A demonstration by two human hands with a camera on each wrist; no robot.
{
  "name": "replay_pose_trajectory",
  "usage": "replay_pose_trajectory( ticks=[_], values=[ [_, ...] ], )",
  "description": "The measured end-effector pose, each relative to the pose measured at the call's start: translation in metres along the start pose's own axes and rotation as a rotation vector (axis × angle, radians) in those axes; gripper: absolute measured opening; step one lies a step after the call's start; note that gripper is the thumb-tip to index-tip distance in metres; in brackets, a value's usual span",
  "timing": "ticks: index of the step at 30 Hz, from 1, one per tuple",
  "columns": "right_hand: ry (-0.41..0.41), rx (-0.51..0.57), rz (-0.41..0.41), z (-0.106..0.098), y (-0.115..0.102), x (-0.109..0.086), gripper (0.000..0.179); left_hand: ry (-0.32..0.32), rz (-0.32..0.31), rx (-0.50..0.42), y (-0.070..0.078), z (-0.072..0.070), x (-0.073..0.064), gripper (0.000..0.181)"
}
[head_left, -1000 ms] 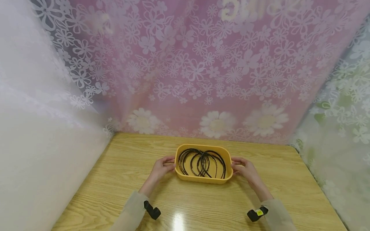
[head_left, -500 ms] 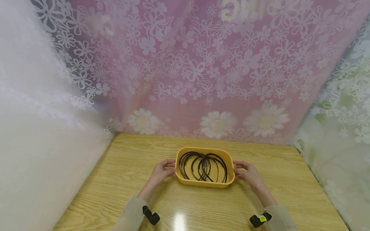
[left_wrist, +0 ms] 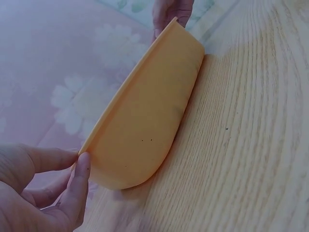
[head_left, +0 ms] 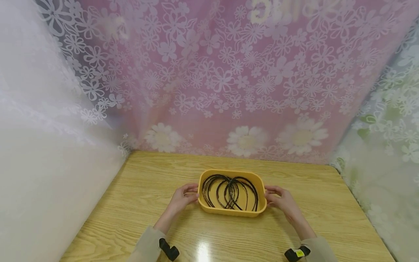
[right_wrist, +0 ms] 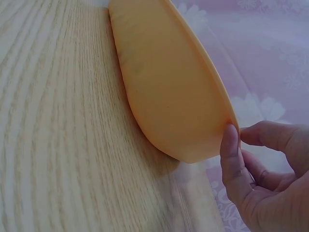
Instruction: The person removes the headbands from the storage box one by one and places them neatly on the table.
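A yellow plastic box (head_left: pixel 229 211) with rounded corners sits near the middle of the wooden table. Several black headbands (head_left: pixel 231 181), some with comb teeth, lie overlapping inside it. My left hand (head_left: pixel 180 199) pinches the box's left end at the rim. At the opposite end, my right hand (head_left: pixel 283 200) grips the rim in the same way. Thumb and fingers press on the box wall (left_wrist: pixel 140 116) in the left wrist view. From the right wrist, the outer side (right_wrist: pixel 169 82) shows, with the thumb against it. Neither wrist view shows the headbands.
The wood-grained table (head_left: pixel 131 203) ends at the back against a pink floral curtain (head_left: pixel 212 91). A whitish sheet (head_left: pixel 49 145) hangs at the left, and a floral sheet (head_left: pixel 386 145) at the right. Each sleeve carries a black wrist camera (head_left: pixel 168 250).
The box has slid a little toward me over the table, with the headbands inside. Both hands have moved back with it and kept their hold on its ends.
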State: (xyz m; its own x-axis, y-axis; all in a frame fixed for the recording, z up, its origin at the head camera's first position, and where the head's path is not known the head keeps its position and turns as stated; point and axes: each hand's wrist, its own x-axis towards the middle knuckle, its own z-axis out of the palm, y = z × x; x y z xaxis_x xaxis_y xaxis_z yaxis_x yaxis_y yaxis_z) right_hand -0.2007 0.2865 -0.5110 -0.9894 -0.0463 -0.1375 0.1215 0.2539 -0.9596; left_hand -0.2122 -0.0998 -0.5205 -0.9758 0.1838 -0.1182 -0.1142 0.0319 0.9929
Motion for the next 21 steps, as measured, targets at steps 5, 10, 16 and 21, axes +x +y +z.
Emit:
replay_pose_trajectory(
  ticks=[5,10,16,21],
  values=[
    [-0.007,0.004,-0.001,0.000,0.001,-0.004,0.048,-0.016,-0.003,0.009,0.002,-0.001,-0.007,0.043],
    [-0.017,0.010,0.000,0.000,0.001,-0.008,0.048,-0.031,0.006,0.001,0.002,-0.001,-0.012,0.044],
    [-0.025,0.014,-0.001,0.001,0.001,-0.012,0.049,-0.036,0.019,0.011,0.003,-0.001,-0.015,0.044],
    [-0.031,0.000,-0.002,0.002,-0.001,-0.015,0.048,-0.049,0.018,0.003,0.005,-0.001,-0.018,0.045]
  ],
)
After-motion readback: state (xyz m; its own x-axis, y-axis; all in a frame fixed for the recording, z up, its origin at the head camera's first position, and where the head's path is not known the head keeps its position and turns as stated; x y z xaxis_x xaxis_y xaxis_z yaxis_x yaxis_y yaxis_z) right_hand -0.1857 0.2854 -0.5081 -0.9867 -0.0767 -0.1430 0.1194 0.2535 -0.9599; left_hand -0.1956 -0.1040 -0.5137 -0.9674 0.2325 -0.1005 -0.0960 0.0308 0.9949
